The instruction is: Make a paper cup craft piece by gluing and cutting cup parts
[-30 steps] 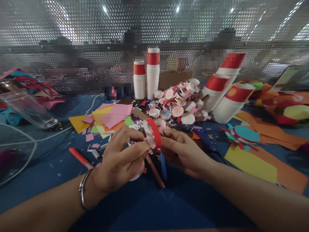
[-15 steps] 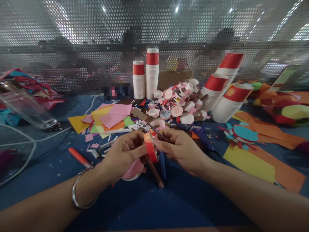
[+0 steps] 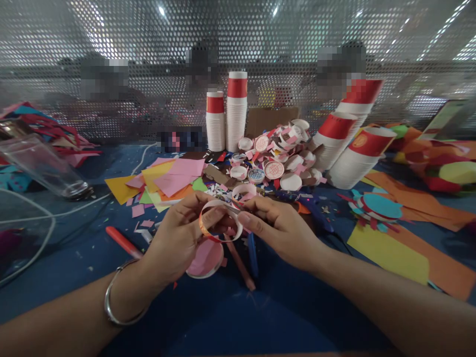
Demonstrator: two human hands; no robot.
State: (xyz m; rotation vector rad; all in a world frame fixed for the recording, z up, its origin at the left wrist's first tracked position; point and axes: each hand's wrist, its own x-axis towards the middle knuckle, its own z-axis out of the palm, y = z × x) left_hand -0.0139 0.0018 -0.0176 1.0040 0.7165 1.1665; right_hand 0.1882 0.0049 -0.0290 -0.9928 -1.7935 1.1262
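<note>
Above a blue desk (image 3: 297, 307), both hands meet with wrists angled inward and fingers bent. The left hand (image 3: 174, 233) pinches a paper ring (image 3: 206, 231), its thumb inside the loop. The right hand (image 3: 286, 233) curls nearly closed, thumb at the ring's right side, about a slim tool (image 3: 230, 208) mostly hidden. Just below the hands lie a pink-topped disc (image 3: 206, 260), a brown stick (image 3: 241, 270) and a blue stick (image 3: 253, 255); nearer the wearer, the surface runs to the desk's front edge. The ring is a narrow round band, red-orange outside, white within. Beyond the hands, coloured paper sheets (image 3: 182, 173) spread leftward, and a heap of cup pieces (image 3: 274, 170) sits straight ahead.
</note>
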